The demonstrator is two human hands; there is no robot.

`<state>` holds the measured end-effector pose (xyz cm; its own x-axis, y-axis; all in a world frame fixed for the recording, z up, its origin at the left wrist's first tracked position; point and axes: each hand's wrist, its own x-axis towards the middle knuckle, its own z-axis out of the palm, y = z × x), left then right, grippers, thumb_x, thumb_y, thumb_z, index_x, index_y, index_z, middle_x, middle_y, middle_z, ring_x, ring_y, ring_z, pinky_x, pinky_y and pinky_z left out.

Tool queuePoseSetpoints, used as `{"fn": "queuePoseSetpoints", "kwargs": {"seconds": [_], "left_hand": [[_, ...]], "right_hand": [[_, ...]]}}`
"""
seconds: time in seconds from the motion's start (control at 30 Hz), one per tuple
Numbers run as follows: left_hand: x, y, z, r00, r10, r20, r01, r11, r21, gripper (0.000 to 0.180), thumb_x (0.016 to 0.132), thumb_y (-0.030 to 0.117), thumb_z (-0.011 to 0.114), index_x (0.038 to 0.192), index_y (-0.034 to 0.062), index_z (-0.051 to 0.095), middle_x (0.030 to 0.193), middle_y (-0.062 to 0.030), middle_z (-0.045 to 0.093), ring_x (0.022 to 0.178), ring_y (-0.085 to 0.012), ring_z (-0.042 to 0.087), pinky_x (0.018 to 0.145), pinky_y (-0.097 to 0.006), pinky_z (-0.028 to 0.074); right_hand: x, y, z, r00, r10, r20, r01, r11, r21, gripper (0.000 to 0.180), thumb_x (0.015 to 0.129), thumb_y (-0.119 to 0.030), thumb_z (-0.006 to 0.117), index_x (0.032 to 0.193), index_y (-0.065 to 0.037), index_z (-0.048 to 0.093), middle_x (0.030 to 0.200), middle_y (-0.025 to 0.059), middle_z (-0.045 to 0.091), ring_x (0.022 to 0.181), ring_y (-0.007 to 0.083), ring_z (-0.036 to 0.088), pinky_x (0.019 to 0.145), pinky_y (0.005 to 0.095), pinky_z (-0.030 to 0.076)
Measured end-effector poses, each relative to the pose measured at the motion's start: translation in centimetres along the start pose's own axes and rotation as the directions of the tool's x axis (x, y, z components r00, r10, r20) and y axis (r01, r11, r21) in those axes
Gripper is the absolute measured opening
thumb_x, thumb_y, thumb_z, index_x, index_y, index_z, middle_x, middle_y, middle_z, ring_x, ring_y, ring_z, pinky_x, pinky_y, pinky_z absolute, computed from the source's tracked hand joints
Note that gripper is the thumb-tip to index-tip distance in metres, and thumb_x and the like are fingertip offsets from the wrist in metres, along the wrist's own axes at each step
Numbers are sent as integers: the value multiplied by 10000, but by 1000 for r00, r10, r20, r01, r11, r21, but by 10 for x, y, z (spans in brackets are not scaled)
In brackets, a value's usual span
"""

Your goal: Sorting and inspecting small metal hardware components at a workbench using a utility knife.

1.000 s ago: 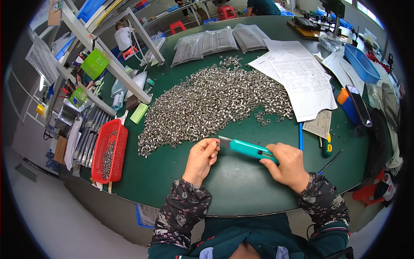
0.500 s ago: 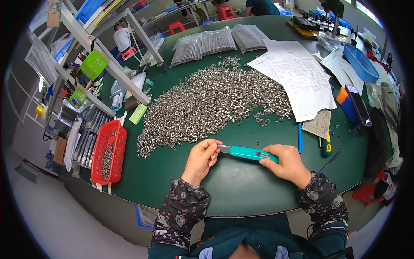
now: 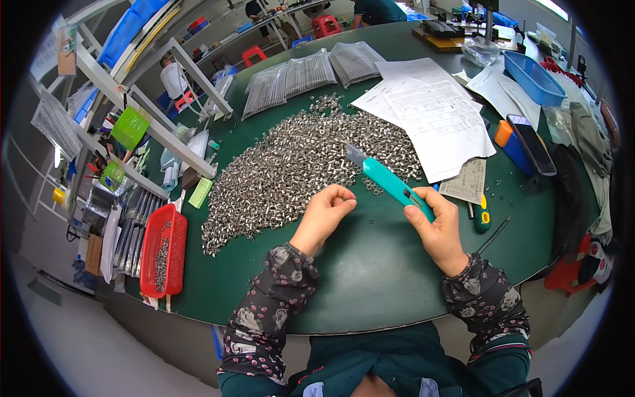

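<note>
A teal utility knife (image 3: 397, 185) is gripped in my right hand (image 3: 438, 228), its blade out and tilted up to the left over the edge of the heap. My left hand (image 3: 326, 217) is apart from the knife, thumb and fingertips pinched together; whatever they may hold is too small to make out. Beyond both hands spreads a large heap of small metal rings (image 3: 297, 165) on the green table (image 3: 370, 278). A few stray rings lie on the tabletop near the heap's right edge.
At left stands a red basket (image 3: 178, 255) with metal pieces inside. Bags of metal tubes (image 3: 291, 79) lie behind the heap. Paper sheets (image 3: 440, 126), a phone (image 3: 531, 144), a yellow-green-handled tool (image 3: 483, 216) and a blue tray (image 3: 534, 78) are on the right.
The knife has swung away from my left fingers, its blade now pointing up and left. My left hand has shifted slightly up and right, still pinched. The view has turned a little.
</note>
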<state>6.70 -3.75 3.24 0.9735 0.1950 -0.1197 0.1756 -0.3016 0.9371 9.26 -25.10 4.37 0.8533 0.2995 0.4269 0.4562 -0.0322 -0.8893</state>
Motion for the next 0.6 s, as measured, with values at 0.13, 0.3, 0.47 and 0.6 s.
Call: {"fn": "queuePoseSetpoints", "kwargs": {"seconds": [0.13, 0.3, 0.47, 0.6], "left_hand": [[27, 6, 27, 964, 252, -88, -153, 792, 592, 142, 717, 136, 617, 781, 26, 553, 687, -70, 516, 606, -219, 526, 543, -342, 413], [50, -17, 38, 930, 359, -81, -226, 731, 644, 144, 720, 149, 587, 761, 13, 562, 761, -153, 556, 750, -359, 542, 631, -432, 437], [52, -29, 40, 900, 425, -98, -239, 668, 705, 70, 720, 97, 566, 773, 50, 566, 740, -101, 581, 692, -246, 574, 599, -330, 439], [50, -57, 19, 909, 386, -155, -337, 902, 269, 194, 774, 168, 584, 720, 26, 463, 644, -59, 504, 465, -164, 416, 412, -286, 345]], "right_hand": [[1, 2, 0, 999, -48, -7, 48, 999, 9, 195, 762, -170, 628, 843, -3, 567, 605, 51, 542, 540, 102, 509, 503, 238, 397], [0, 2, -1, 997, -77, 6, 77, 997, 23, 203, 750, -166, 638, 842, -1, 565, 647, 84, 551, 548, 150, 523, 514, 256, 407], [0, 2, 1, 997, -69, 16, 69, 997, 36, 215, 741, -170, 644, 846, 0, 564, 666, 95, 554, 560, 169, 529, 520, 261, 410], [-2, 0, 5, 996, -78, 38, 77, 997, 28, 213, 741, -173, 644, 843, -3, 568, 669, 99, 559, 571, 174, 542, 524, 264, 413]]}}
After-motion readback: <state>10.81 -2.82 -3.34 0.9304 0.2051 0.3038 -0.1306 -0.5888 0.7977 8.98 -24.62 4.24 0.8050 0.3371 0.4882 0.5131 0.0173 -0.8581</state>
